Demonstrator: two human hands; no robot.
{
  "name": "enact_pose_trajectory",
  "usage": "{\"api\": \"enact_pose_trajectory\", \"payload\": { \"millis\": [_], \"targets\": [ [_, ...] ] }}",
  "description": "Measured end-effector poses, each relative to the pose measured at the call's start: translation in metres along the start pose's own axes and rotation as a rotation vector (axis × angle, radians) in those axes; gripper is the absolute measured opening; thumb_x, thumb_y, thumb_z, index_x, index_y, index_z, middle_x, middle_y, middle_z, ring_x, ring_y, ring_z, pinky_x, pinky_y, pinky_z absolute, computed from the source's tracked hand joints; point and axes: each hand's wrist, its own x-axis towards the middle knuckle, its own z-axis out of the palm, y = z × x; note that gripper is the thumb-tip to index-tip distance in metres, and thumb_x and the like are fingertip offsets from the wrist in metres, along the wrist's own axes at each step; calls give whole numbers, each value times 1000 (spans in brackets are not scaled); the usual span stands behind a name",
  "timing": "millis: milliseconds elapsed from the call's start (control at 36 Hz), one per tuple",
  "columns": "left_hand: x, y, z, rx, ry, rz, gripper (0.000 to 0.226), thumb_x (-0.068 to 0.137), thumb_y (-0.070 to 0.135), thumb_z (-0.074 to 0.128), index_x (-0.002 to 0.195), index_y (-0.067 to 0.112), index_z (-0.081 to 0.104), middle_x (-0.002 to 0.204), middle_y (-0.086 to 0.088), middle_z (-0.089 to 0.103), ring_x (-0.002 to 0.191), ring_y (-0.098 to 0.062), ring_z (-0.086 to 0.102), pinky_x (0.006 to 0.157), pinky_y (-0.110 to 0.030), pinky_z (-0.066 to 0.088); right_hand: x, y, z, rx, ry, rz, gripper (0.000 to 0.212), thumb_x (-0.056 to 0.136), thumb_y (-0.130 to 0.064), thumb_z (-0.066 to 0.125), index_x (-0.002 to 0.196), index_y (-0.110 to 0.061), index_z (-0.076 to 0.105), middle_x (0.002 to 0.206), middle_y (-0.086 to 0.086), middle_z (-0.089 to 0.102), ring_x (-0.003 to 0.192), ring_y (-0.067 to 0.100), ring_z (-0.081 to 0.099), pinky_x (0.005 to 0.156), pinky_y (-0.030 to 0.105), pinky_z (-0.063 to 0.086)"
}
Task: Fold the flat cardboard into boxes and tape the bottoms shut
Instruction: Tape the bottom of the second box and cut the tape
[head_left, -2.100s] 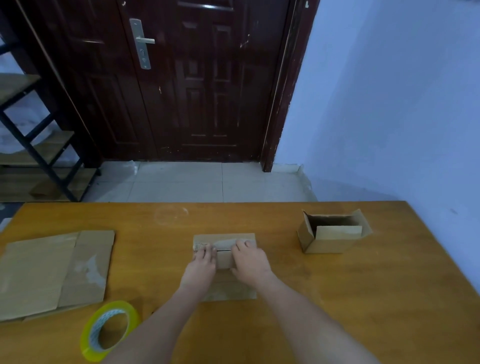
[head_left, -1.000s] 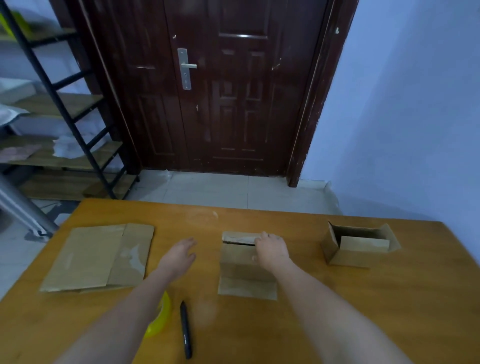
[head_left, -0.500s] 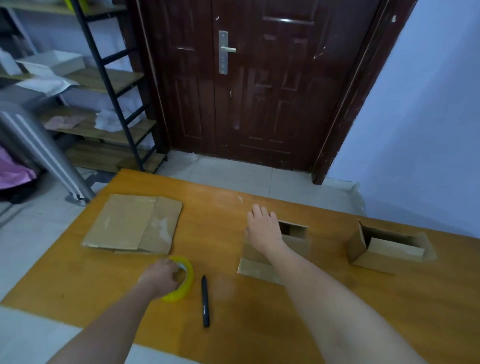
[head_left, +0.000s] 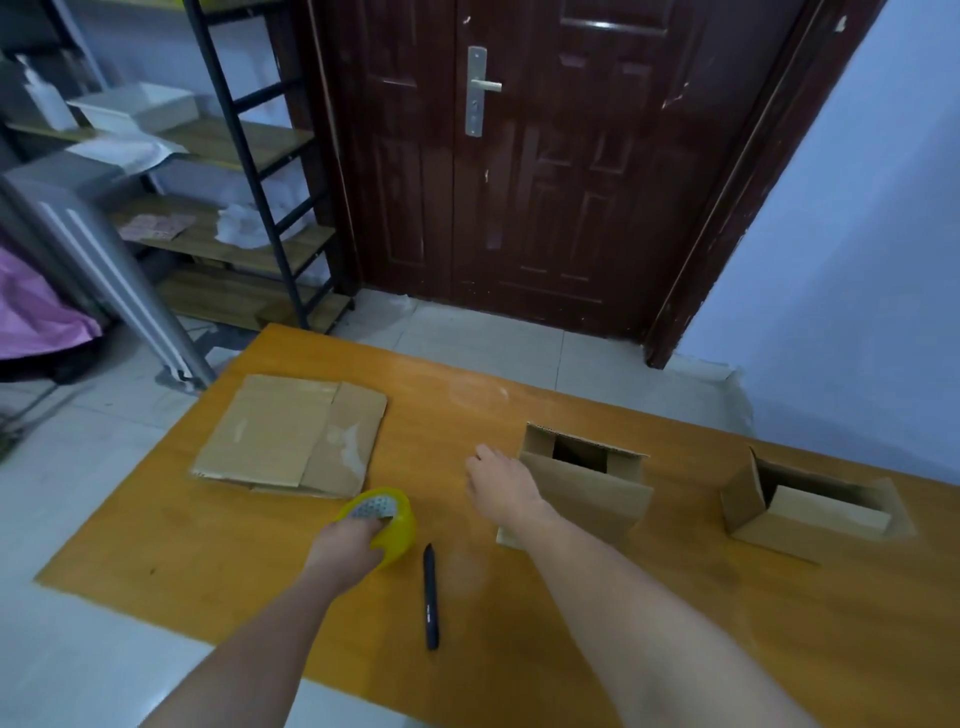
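A yellow roll of tape is tilted up off the wooden table, and my left hand grips it from below. Just right of centre a half-folded cardboard box lies with its flaps apart and a dark gap showing. My right hand hovers beside that box's left edge, fingers relaxed, holding nothing. A stack of flat cardboard sheets lies at the table's left. A second box with loose flaps sits at the right.
A black pen lies on the table between my arms. Beyond the table's far edge are floor tiles, a dark wooden door and a black metal shelf rack at the left. A blue wall stands at the right.
My left hand left the middle box, reached left, took the tape roll and tilted it up. My right hand slid off the box to its left side. The camera swung left.
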Motion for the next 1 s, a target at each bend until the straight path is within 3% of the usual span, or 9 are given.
{"api": "enact_pose_trajectory", "payload": {
  "millis": [139,250,361,417,472,583,694,861,1000],
  "targets": [
    [9,13,-44,-920,60,-168,21,88,11,62,108,5,66,96,-8,65,85,-20,59,76,-31,43,12,0,-17,150,26,87,23,97,-18,41,112,-7,56,112,8,48,96,29,55,80,42,51],
    [15,27,-80,-1290,58,-192,7,89,4,59,91,4,66,85,-13,62,65,-16,61,59,-26,46,27,2,-40,423,56,165,31,97,-21,43,124,-13,54,128,6,47,114,27,51,92,37,44],
    [30,38,-107,-1395,120,-133,48,75,22,72,113,-5,63,117,-25,62,105,-35,61,79,-35,45,44,4,-61,785,102,245,35,96,-17,49,130,-12,52,134,10,49,112,25,53,85,24,38],
    [47,42,-110,-1465,138,-82,65,57,34,75,111,-1,64,117,-24,63,104,-33,60,84,-40,44,52,6,-70,926,171,306,33,95,-20,52,127,-11,55,130,12,56,114,26,55,89,25,40],
    [46,57,-127,-1535,99,-45,59,55,36,73,104,5,64,108,-19,63,100,-32,59,84,-41,43,59,10,-80,1027,237,356,34,95,-21,54,125,-7,57,128,14,59,119,28,54,98,30,40],
    [27,94,-165,-1728,94,8,10,86,18,52,89,11,57,88,-13,60,78,-29,56,71,-34,43,58,25,-109,1129,254,396,35,98,-26,49,119,-1,61,124,18,61,116,29,55,94,33,43],
    [27,113,-182,-1847,132,70,12,89,12,43,82,10,53,74,-8,59,70,-27,53,64,-34,42,42,39,-135,1372,170,336,28,100,-36,43,112,-15,58,99,9,64,81,17,57,67,25,44],
    [30,125,-199,-1898,138,154,39,87,13,35,63,12,66,59,-4,65,66,-25,55,65,-33,41,34,56,-152,1469,165,242,20,97,-36,51,112,-26,59,92,-4,62,86,15,59,82,34,47],
    [32,138,-214,-1902,112,188,17,83,23,46,85,11,58,73,-6,65,72,-26,56,64,-31,45,30,66,-162,1476,251,225,24,95,-27,55,119,-22,60,95,-4,65,83,12,60,78,31,45]
  ]
}}
